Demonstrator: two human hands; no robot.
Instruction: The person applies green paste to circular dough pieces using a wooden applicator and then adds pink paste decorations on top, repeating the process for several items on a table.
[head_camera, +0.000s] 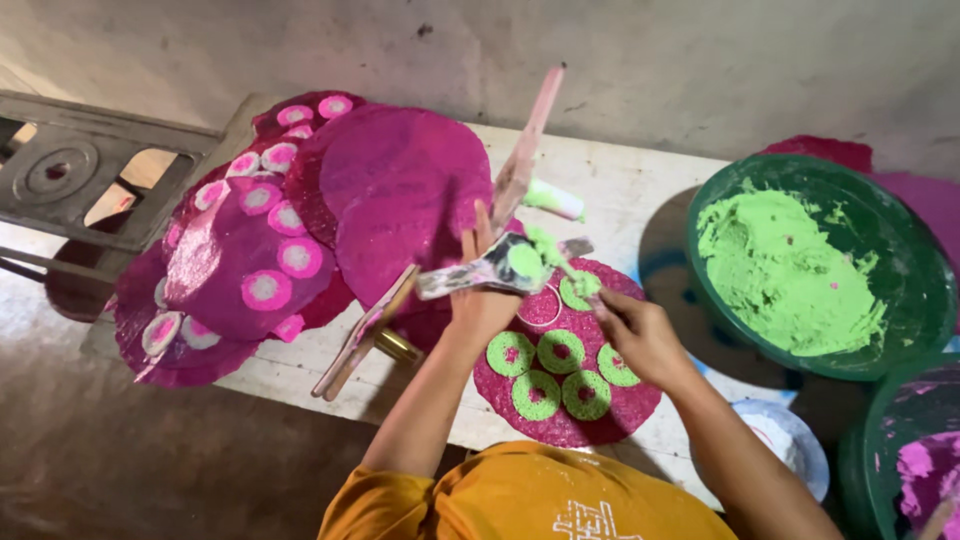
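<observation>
While our left hand (483, 305) is gripping a small paste-smeared board (495, 268) closed-fisted above the work, our right hand (640, 335) is pinching a thin tool (570, 272) whose tip is touching a green ring on the magenta disc (565, 375). We are noting that the disc is lying on the white counter (640, 185) directly under both hands, carrying several green rings with pink centres. To the left, finished magenta discs with pink-and-white dots (255, 255) are lying overlapped. To the right, a green basin of green paste (815, 265) is sitting just beside the disc.
</observation>
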